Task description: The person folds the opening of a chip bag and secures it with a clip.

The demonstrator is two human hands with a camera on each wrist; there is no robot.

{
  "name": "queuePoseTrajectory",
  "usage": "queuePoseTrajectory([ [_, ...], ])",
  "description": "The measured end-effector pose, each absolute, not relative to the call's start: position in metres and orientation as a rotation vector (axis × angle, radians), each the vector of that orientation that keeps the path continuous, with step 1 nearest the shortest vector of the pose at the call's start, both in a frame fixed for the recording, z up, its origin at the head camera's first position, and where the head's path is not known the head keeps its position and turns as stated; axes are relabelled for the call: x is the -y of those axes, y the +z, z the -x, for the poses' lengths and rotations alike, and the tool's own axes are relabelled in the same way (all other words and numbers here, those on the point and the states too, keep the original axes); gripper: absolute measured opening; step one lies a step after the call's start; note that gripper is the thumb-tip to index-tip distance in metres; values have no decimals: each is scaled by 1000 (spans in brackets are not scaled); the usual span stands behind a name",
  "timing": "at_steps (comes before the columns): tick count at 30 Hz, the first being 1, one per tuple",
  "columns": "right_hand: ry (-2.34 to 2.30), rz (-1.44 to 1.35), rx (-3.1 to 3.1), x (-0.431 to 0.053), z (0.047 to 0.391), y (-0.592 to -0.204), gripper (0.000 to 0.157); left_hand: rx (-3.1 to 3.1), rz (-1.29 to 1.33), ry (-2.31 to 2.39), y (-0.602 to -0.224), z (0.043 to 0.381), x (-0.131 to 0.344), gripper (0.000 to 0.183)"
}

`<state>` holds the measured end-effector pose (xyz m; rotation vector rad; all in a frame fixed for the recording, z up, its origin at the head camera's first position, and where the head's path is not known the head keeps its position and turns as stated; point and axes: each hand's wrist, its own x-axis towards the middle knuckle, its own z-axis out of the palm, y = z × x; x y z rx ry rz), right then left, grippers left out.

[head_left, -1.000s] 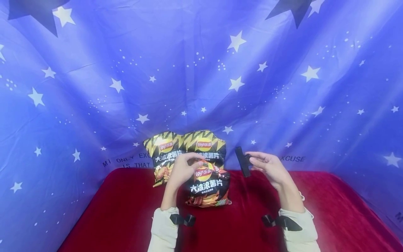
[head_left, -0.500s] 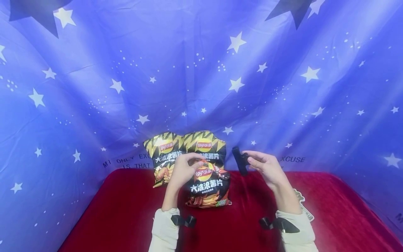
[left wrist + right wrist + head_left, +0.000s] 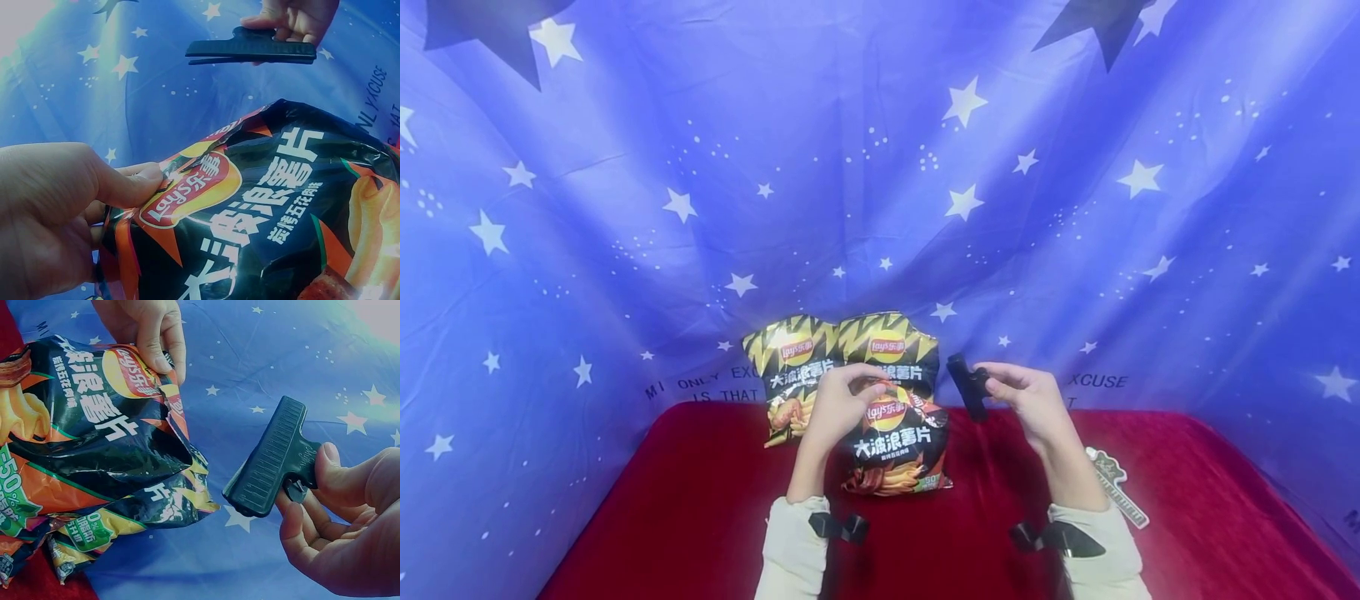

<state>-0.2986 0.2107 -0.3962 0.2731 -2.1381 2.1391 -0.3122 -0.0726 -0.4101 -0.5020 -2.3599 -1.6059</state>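
Observation:
My left hand [image 3: 838, 404] pinches the folded top corner of a black Lay's chip bag [image 3: 891, 446] with thumb and fingers. In the left wrist view that bag [image 3: 262, 206] slants across the frame, its top edge bent over. A black bag clip [image 3: 967, 387] is in my right hand [image 3: 1036, 404], which pinches it by the handles. The right wrist view shows the clip [image 3: 269, 459] apart from the bag, its long ribbed bar tilted. From the left wrist side, a narrow gap shows between the clip's two bars [image 3: 250, 51].
Behind the held bag stand two yellow-and-black Lay's bags [image 3: 790, 367], side by side against the blue star-printed cloth [image 3: 880, 167]. A flat pale piece with a ruler-like strip [image 3: 1120, 492] lies on the red tablecloth [image 3: 700, 517], partly behind my right forearm.
My right hand has moved left with the clip, closer to the bag. The pale flat piece shows more beside my right forearm. My left hand and the bag hold nearly still.

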Motion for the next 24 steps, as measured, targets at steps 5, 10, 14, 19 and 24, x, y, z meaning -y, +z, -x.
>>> queuePoseTrajectory([
  [5,2049,-205,2174,-206,300,-397,32,2357,504,-1607,-410,312,72,16],
  [10,1976,-205,2174,-199,301,-401,34,2357,513,-1588,-410,312,72,17],
  [14,1931,-264,2149,-193,302,-405,31,2367,515,-1556,-410,311,72,17],
  [19,1925,-285,2108,-188,304,-409,28,2378,521,-1532,-409,311,72,16],
  [24,1920,-277,2088,-185,305,-410,28,2384,529,-1530,-407,309,72,16],
])
